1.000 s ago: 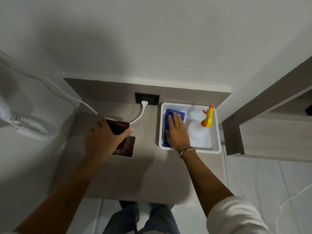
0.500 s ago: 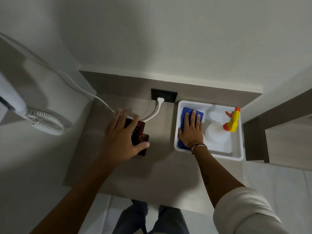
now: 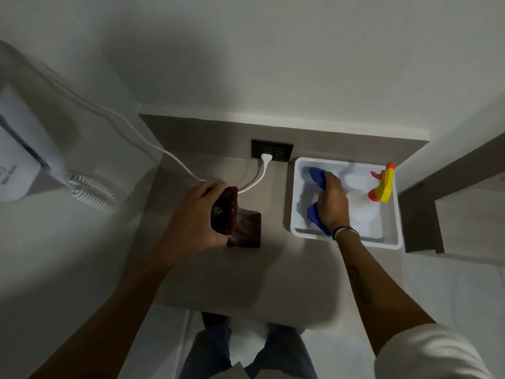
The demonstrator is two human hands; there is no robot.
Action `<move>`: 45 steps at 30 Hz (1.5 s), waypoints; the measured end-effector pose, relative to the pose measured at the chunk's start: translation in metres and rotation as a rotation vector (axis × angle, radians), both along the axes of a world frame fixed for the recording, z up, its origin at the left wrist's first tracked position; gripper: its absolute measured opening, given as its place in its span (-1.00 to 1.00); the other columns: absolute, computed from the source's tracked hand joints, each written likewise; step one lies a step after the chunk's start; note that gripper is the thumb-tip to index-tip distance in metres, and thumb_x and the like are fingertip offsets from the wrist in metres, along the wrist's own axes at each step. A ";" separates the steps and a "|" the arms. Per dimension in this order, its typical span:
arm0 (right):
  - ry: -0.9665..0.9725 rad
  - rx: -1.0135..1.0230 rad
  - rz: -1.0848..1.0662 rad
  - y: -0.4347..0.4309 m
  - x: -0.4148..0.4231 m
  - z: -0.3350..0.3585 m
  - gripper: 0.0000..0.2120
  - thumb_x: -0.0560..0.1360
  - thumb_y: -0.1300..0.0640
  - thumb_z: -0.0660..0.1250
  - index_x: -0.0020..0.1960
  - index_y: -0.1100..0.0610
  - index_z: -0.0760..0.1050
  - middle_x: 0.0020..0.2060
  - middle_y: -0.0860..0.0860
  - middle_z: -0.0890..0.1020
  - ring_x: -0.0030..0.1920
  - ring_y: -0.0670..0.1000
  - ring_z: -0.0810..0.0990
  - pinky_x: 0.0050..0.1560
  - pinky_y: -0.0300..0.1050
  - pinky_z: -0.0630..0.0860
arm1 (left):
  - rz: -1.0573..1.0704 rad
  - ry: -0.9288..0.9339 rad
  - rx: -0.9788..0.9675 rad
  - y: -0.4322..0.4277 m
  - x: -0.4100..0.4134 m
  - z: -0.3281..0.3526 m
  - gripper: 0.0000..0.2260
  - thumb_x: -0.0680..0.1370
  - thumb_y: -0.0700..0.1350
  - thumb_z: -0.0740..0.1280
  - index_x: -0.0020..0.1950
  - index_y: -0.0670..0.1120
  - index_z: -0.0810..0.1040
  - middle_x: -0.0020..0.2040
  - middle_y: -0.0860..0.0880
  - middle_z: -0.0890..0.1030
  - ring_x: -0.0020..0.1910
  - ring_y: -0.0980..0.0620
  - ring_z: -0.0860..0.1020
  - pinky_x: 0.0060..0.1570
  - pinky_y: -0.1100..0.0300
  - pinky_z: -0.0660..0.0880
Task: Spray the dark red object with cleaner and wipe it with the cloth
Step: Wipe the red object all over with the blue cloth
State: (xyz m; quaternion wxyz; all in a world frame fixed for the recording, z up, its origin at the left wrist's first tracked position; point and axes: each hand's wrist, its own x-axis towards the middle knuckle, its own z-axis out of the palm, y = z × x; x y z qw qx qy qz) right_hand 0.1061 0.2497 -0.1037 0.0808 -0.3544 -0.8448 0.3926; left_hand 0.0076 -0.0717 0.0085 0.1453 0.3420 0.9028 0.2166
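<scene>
My left hand (image 3: 195,214) grips the dark red object (image 3: 224,212), a glossy piece lifted and tilted above a matching dark red base (image 3: 247,228) that stays on the counter. My right hand (image 3: 332,202) is closed on the blue cloth (image 3: 317,176) inside the white tray (image 3: 297,220); the cloth bunches out above and below my fingers. A white spray bottle with a yellow and orange trigger (image 3: 382,186) lies in the tray just right of that hand.
A black wall socket (image 3: 272,150) holds a white plug, and its cable (image 3: 164,151) runs left to a wall-mounted white unit with a coiled cord (image 3: 93,191). A wooden shelf unit (image 3: 453,214) stands to the right of the grey counter (image 3: 246,277).
My left hand has closed around the dark red piece and raised it off its base. My right hand went from lying flat on the cloth to gathering it up.
</scene>
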 end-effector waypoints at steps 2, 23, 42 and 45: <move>0.091 -0.062 -0.122 -0.022 0.021 0.023 -0.60 0.76 0.29 0.11 0.57 0.16 0.40 0.31 -0.14 0.60 0.28 -0.29 0.58 0.36 -0.45 0.44 | 0.016 -0.082 0.095 -0.009 -0.001 -0.004 -0.02 0.18 0.17 0.58 0.59 -0.02 0.40 0.48 -0.02 0.41 0.48 -0.11 0.41 0.42 -0.12 0.49; 0.279 0.012 0.351 -0.303 0.039 0.037 -0.09 0.47 0.56 0.19 0.75 0.19 -0.01 0.76 0.07 -0.02 0.77 0.10 -0.08 0.76 -0.02 -0.02 | 0.012 -0.174 0.318 -0.078 -0.020 -0.049 -0.31 0.18 -0.24 0.63 0.30 -0.17 0.56 0.18 -0.16 0.62 0.20 -0.17 0.61 0.21 -0.15 0.55; 0.193 -0.062 0.303 -0.282 0.030 0.037 -0.11 0.52 0.55 0.20 0.75 0.18 -0.06 0.76 0.09 -0.07 0.76 0.20 -0.16 0.76 0.17 -0.03 | 0.048 -0.138 0.301 -0.080 -0.011 -0.047 -0.18 0.20 -0.10 0.64 0.46 -0.05 0.52 0.31 0.02 0.52 0.19 0.39 0.47 0.19 0.55 0.39; 0.357 -0.080 0.376 -0.308 0.023 0.042 -0.07 0.47 0.52 0.15 0.76 0.14 -0.10 0.76 0.05 -0.08 0.77 0.15 -0.12 0.76 0.07 -0.06 | 0.062 -0.167 0.288 -0.076 -0.010 -0.043 -0.26 0.23 -0.03 0.57 0.42 0.01 0.55 0.29 0.05 0.55 0.24 0.14 0.55 0.26 0.30 0.53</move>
